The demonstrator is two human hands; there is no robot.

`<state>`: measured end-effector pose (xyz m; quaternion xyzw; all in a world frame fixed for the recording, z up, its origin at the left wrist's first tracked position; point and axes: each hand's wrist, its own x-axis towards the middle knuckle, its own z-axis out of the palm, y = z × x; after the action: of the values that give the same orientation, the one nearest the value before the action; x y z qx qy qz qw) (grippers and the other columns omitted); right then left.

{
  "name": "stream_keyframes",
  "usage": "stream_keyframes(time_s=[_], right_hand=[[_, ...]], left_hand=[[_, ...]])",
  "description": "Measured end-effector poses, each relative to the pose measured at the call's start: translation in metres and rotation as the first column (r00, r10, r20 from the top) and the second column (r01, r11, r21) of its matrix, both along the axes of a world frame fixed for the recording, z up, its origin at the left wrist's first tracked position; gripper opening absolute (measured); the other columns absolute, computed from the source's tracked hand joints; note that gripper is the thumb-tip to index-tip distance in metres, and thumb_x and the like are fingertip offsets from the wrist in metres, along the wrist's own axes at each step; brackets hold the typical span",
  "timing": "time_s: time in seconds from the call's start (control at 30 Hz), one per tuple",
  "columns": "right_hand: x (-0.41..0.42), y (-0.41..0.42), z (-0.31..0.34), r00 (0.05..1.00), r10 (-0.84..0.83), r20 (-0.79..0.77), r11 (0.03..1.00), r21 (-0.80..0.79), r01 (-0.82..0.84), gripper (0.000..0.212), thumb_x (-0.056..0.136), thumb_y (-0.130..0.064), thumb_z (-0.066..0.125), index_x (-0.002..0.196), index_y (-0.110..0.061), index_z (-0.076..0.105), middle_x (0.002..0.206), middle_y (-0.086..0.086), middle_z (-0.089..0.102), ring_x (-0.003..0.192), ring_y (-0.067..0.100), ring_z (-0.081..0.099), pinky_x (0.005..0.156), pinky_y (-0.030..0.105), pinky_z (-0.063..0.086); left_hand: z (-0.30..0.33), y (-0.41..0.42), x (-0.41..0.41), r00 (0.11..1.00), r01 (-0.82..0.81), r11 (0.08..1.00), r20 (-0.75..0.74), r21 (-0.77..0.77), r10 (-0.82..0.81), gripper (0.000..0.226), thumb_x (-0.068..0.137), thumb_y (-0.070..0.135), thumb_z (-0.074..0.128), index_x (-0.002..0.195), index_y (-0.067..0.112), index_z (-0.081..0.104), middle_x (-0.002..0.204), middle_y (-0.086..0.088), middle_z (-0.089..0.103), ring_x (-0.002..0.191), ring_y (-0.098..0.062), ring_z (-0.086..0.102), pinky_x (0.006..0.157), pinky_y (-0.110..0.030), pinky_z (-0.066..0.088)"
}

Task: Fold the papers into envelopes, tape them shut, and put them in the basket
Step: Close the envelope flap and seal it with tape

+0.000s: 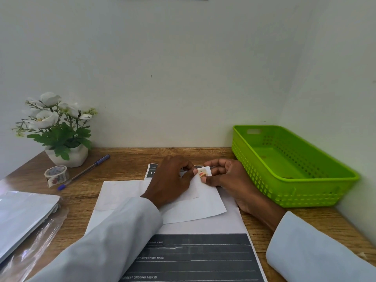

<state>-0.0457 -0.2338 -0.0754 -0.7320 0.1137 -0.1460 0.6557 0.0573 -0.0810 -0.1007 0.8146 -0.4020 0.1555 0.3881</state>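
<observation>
A folded white paper envelope (195,208) lies in the middle of the wooden desk, on top of a printed form. My left hand (171,180) rests on the envelope and its fingertip touches a small patterned piece of tape (203,173) at the upper corner. My right hand (225,178) pinches that tape piece between thumb and fingers against the envelope's corner. The green plastic basket (305,192) stands at the right against the wall, with nothing in it. A roll of patterned tape (57,175) sits at the left near the pot.
A printed form (203,257) with dark bands lies under the envelope, toward me. A blue pen (85,171) lies beside the tape roll. A white pot of white flowers (59,131) stands at the back left. A stack of papers in plastic wrap (24,218) lies at the left edge.
</observation>
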Motion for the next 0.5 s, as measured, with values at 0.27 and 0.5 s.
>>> stream_keyframes(time_s=[0.27, 0.5], right_hand=[[0.0030, 0.0021, -0.0045, 0.999, -0.022, 0.024, 0.999, -0.031, 0.023, 0.037, 0.072, 0.006, 0.081, 0.105, 0.000, 0.067, 0.080, 0.023, 0.064, 0.071, 0.024, 0.062, 0.059, 0.024, 0.053], [0.0074, 0.0045, -0.0057, 0.998, -0.057, 0.019, 0.998, 0.026, 0.056, 0.004, 0.085, 0.001, 0.070, 0.088, -0.001, 0.068, 0.088, 0.024, 0.073, 0.071, 0.022, 0.067, 0.068, 0.030, 0.054]], left_hand=[[0.0030, -0.0002, -0.0026, 0.996, 0.083, 0.996, -0.020, -0.013, -0.083, 0.022, 0.086, 0.041, 0.058, 0.077, 0.023, 0.069, 0.073, 0.011, 0.063, 0.074, -0.011, 0.057, 0.068, -0.038, 0.046], [0.0026, -0.0004, -0.0040, 0.997, 0.078, 0.997, -0.001, 0.012, -0.078, 0.017, 0.086, 0.030, 0.055, 0.081, 0.023, 0.069, 0.077, 0.013, 0.060, 0.076, -0.011, 0.052, 0.067, -0.030, 0.039]])
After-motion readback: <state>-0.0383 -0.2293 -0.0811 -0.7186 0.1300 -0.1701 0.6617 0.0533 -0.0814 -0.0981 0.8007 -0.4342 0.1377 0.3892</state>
